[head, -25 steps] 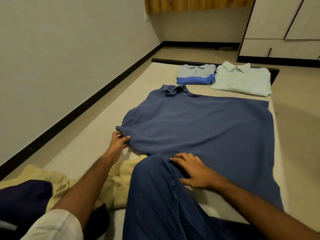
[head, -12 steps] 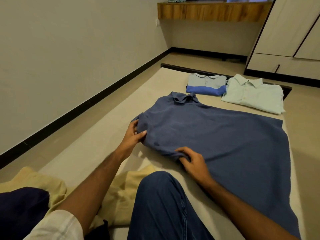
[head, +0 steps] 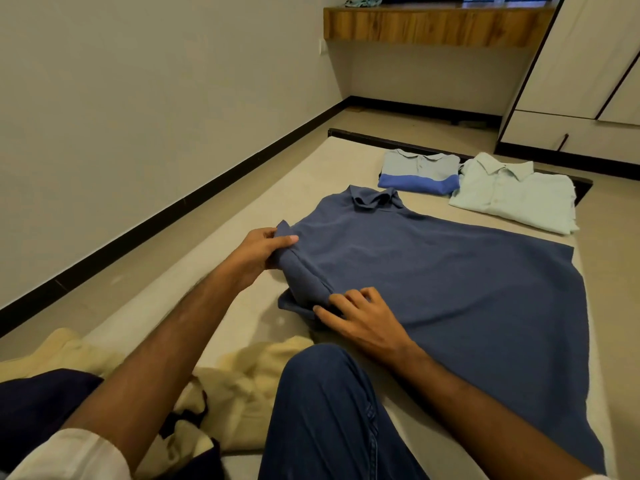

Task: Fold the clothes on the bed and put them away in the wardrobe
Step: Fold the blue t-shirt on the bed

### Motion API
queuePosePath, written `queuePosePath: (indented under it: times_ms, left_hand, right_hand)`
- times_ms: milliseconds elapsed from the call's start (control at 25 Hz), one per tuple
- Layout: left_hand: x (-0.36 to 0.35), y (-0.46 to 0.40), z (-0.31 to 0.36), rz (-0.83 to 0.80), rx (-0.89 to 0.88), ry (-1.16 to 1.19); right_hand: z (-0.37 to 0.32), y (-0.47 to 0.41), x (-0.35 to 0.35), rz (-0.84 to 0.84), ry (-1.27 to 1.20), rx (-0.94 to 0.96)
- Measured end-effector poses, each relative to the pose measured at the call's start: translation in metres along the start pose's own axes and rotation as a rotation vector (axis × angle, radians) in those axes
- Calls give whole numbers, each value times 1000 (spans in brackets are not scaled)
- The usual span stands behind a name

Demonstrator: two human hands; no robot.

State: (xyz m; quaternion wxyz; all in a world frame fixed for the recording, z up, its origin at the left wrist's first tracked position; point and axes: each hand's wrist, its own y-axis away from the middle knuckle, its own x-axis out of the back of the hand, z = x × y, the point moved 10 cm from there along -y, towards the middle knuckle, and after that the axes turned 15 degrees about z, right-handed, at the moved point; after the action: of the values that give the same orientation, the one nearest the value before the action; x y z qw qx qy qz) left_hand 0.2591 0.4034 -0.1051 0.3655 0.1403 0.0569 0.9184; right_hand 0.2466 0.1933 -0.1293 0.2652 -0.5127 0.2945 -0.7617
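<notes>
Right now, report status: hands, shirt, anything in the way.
Left hand pinches blue shirt sleeve edge, folding inward. Right hand grips fold lower down. Two folded shirts beyond, apart. Nothing blocking.

Three shirts on bed: blue polo [head: 450, 289]; two folded shirts [head: 420, 171] [head: 516, 195]; two hands [head: 263, 249] [head: 363, 318].
</notes>
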Motion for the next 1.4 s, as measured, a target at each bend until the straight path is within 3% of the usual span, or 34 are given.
queuePosePath:
  times_ms: [80, 160, 240, 280, 400, 520, 600, 640, 800, 920, 1000, 1040, 1120, 1200, 1240, 1320, 1400]
  left_hand:
    - [18, -4, -6, -33, -96, -418]
    - [34, -2, -15, -65, -175, -721]
    - [46, 5, -27, -105, -136, -727]
    - [49, 11, -35, -144, -83, -629]
    - [47, 28, -48, -235, -15, -239]
    - [43, 33, -49, -229, -74, -170]
    - [45, 28, -57, -192, -66, -283]
    - [50, 24, -63, -163, -57, -370]
    - [70, 27, -86, -114, -44, -829]
    - [63, 42, -97, -239, -87, -1267]
    - [53, 42, -89, -216, -268, -1506]
    - [46, 42, -77, -173, -378, -1496]
    - [18, 54, -45, -194, -569, -1195]
    - [-22, 81, -13, -364, -618, -825]
    - [-44, 96, -7, -479, -595, -764]
    - [-95, 117, -20, -712, -547, -912]
    - [-132, 127, -53, -873, -482, -1213]
  right_hand:
    - [4, -4, -4, -32, -130, -115]
    - [23, 0, -12, -116, -509, -498]
    - [30, 11, -22, -170, -911, -871]
    - [31, 13, -22, -167, -997, -956]
    - [22, 9, -14, -216, -1064, -927]
    - [9, -12, -12, -361, -973, -659]
    - [-2, -24, -22, -535, -896, -487]
    - [-1, -28, -28, -592, -903, -493]
    - [27, -16, -35, -479, -1205, -1040]
    - [4, 8, -39, -659, -1320, -1053]
    - [-3, 15, -34, -652, -1462, -1123]
    - [1, 19, -29, -612, -1509, -1203]
    - [21, 33, -14, -530, -1439, -1281]
    - [42, 62, 8, -532, -1150, -1145]
    - [44, 83, 20, -580, -1025, -1055]
    - [40, 139, 45, -721, -753, -899]
    - [37, 187, 69, -782, -397, -696]
